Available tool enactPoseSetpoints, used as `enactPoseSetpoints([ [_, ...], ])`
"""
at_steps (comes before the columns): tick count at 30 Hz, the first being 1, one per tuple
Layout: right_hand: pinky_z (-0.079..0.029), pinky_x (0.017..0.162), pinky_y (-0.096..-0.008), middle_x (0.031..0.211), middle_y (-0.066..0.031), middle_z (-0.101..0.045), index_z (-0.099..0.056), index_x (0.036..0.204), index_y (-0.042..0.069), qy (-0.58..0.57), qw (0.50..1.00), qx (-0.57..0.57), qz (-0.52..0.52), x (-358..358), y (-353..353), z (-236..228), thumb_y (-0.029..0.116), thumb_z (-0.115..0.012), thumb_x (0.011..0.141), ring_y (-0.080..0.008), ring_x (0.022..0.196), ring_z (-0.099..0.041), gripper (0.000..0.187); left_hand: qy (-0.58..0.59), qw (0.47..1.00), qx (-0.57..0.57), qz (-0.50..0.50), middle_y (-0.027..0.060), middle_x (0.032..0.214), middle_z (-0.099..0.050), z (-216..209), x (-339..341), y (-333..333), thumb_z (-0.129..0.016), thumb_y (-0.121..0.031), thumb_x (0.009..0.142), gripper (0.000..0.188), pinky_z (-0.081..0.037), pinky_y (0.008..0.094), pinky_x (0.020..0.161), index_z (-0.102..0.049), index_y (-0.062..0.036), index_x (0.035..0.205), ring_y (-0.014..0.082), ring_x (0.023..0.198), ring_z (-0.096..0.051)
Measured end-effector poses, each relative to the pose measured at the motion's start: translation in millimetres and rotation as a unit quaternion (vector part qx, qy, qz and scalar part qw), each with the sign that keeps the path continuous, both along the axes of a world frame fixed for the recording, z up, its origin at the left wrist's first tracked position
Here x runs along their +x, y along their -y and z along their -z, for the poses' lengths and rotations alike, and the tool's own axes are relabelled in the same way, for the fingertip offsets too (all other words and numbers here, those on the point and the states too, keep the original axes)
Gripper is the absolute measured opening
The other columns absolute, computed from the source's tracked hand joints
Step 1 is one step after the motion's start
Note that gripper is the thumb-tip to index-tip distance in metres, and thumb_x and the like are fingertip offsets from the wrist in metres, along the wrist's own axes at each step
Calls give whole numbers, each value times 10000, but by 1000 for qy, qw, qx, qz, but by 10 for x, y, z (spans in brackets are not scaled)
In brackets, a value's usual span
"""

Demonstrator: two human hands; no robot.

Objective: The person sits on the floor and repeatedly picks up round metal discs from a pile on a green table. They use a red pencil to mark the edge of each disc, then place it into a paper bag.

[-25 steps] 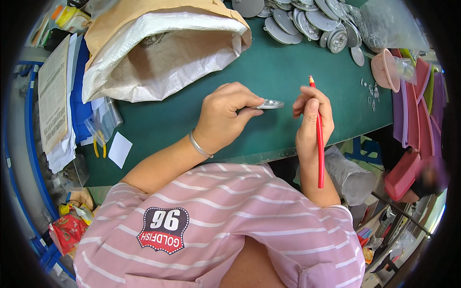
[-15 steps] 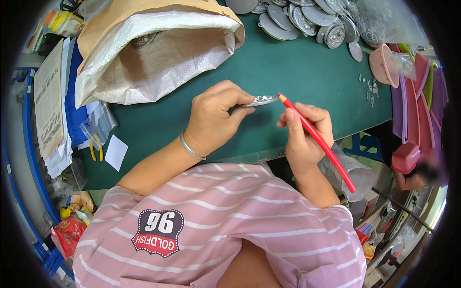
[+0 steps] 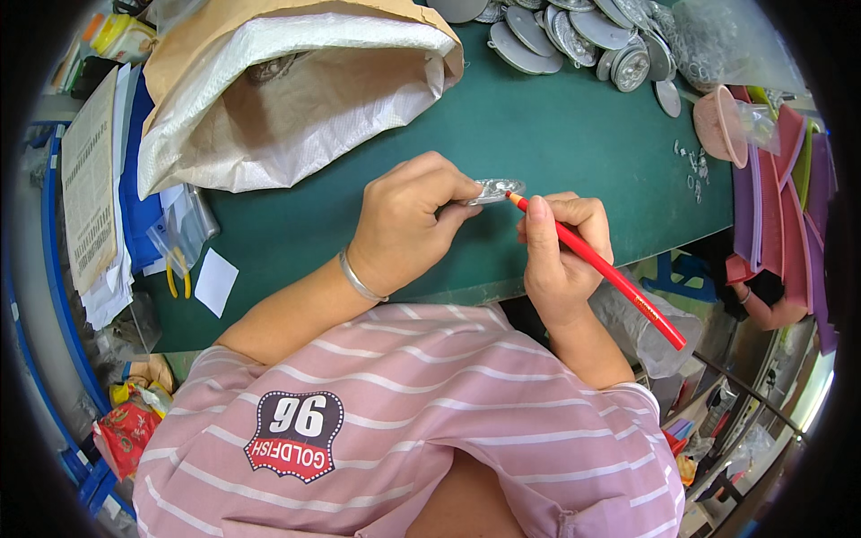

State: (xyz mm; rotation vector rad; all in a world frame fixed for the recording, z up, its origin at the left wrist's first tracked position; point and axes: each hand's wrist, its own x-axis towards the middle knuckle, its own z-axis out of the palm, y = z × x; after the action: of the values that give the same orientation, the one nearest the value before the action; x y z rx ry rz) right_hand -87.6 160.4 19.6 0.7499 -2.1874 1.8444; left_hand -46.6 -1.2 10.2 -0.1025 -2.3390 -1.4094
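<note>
Between the thumb and fingers of my left hand [image 3: 404, 211] is a round silvery metal medal [image 3: 495, 189] with a raised design, tilted and seen nearly edge-on. My right hand [image 3: 567, 260] grips a long red pencil [image 3: 628, 291] like a pen. Its tip is at the medal's right side, seemingly touching the face. Both hands are above the green tabletop [image 3: 350, 188], close to its near edge. At the far side lies a pile of similar silver medals [image 3: 574, 36], some with blank grey backs up.
A brown paper sack with white lining [image 3: 296, 134] gapes at the far left. Papers [image 3: 90, 179], yellow-handled pliers [image 3: 179, 276] and a white slip [image 3: 216, 282] lie left. Right are a pink cup [image 3: 719, 127], small metal rings [image 3: 692, 166] and another person's arm [image 3: 776, 309].
The pencil's tip has come down from beside the medal's edge onto its right side. The medal has tipped, showing more of its face. The other person's arm at the right has shifted.
</note>
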Motion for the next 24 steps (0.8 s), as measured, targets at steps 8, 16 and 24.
enactPoseSetpoints([
  [8, -406, 457, -222, 633, -83, -578, -478, 748, -5, -13, 999, 10, -30, 39, -3, 54, -30, -615, 823, -100, 517, -517, 158, 14, 1000, 21, -7, 105, 776, -627, -7, -9, 0, -714, 91, 634, 213, -497, 263, 594, -642, -1, 810, 188, 685, -616],
  [16, -409, 461, -228, 644, -80, -587, -482, 746, 0, -21, 999, -14, -31, 26, 74, -9, -29, -621, 821, -99, 521, -518, 160, 5, 1000, 6, -2, 108, 783, -627, -1, 9, -9, -710, 92, 641, 208, -501, 261, 595, -643, -1, 815, 188, 679, -619],
  [24, -425, 471, -233, 613, -75, -585, -499, 762, -7, 19, 998, 22, -64, 58, -29, 56, -20, -604, 830, -96, 505, -524, 125, 24, 998, 42, -30, 97, 762, -618, 2, -15, 3, -715, 61, 639, 179, -484, 278, 569, -642, -7, 788, 207, 650, -605],
])
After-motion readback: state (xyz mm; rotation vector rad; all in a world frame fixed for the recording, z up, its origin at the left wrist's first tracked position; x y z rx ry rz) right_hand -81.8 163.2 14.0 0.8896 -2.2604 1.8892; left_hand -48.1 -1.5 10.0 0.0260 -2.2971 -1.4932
